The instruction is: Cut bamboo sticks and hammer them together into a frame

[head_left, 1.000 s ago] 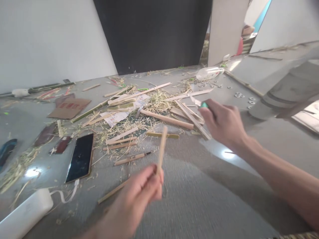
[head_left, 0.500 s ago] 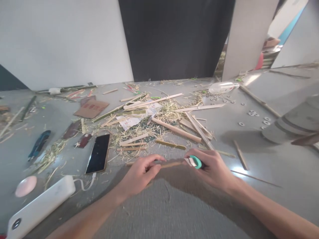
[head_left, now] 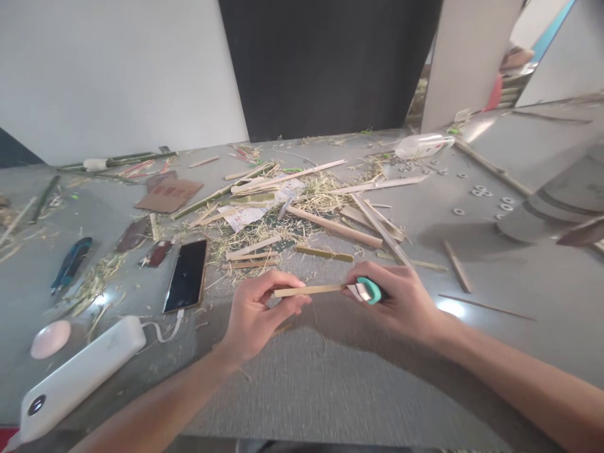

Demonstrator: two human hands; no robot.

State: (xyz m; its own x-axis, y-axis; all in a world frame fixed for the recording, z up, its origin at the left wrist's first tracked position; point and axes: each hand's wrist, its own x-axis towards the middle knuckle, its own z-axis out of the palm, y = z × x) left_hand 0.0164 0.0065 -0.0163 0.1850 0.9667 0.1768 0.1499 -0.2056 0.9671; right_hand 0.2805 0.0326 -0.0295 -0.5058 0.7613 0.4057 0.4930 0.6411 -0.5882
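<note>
Red print on the cardboard piece (head_left: pixel 168 195) is too blurred to read

A single head-worn view looks forward and down, close over the littered grey table (head_left: pixel 368 390).

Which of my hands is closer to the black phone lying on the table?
Left. Your left hand is just right of the phone, pinching a bamboo strip. Your right hand is farther right, holding a teal-handled knife.

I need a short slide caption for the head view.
Left hand holds a bamboo strip; right hand holds a knife at its end.
</note>
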